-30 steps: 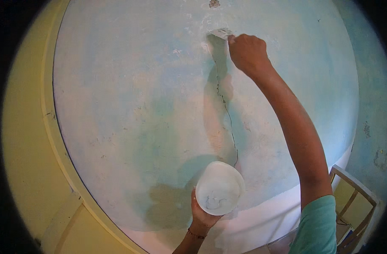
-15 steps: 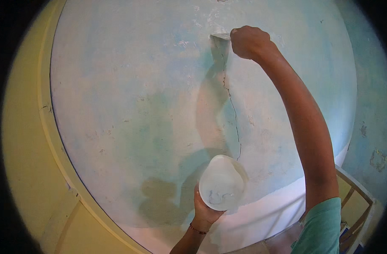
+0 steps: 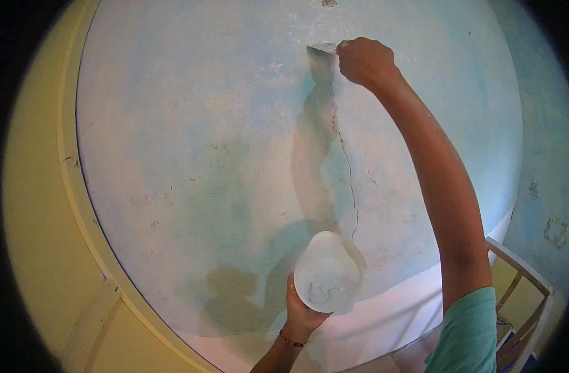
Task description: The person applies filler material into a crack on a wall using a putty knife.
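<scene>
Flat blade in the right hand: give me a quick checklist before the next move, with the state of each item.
1. Right hand gripping the flat blade: ok, fingers closed at its right end.
2. Blade edge touching the wall: cannot tell from this angle.
3. Left hand supporting the white bowl: ok, held from below and the left.
4. Enough pale material in the bowl: cannot tell; some shows in it, but its depth does not.
5. Crack closed below the blade: not ok, a dark line shows.
6. Right sleeve clear of the slatted frame: cannot tell; they overlap in view.
</scene>
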Available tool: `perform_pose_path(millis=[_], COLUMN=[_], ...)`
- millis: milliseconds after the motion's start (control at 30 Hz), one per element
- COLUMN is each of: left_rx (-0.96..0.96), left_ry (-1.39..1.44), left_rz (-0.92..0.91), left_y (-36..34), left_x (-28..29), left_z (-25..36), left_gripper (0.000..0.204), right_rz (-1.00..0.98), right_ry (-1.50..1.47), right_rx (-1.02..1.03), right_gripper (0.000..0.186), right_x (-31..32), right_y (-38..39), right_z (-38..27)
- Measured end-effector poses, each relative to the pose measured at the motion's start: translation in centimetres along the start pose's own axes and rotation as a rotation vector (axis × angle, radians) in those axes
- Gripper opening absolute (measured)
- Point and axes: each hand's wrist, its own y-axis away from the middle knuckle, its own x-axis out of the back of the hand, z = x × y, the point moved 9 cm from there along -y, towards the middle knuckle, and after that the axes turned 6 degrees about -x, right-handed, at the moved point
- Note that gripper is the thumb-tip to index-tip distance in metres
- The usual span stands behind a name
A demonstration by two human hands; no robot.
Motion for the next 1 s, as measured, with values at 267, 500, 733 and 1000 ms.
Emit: perform_pose_path(millis=[267,500,733,1000], left_rx=[-0.024,0.025,0.025,-0.001], left_ry=[0.006,0.083,0.135,0.134], left_rz=[-0.017,0.029,0.046,0.148], left_y=[0.4,0.7,1.3,2.8], left_x=[0.0,1.0,1.2,1.6], left_z=[0.5,-0.4,-0.2,0.7], left_gripper=[0.06,0.06,0.06,0.061], right_rz=[0.072,-0.029,0.155,0.221], right_ry=[-0.011,0.112,-0.125,-0.152], right_rx=[0.097,0.136,-0.041,0.044], right_gripper=[0.03,0.027,0.028,0.046], right_x=[-0.2,-1.5,-2.2,-9.3], right_y=[3.0,8.0,10.6,10.5], right_z=[-2.0,-0.4,4.5,8.5])
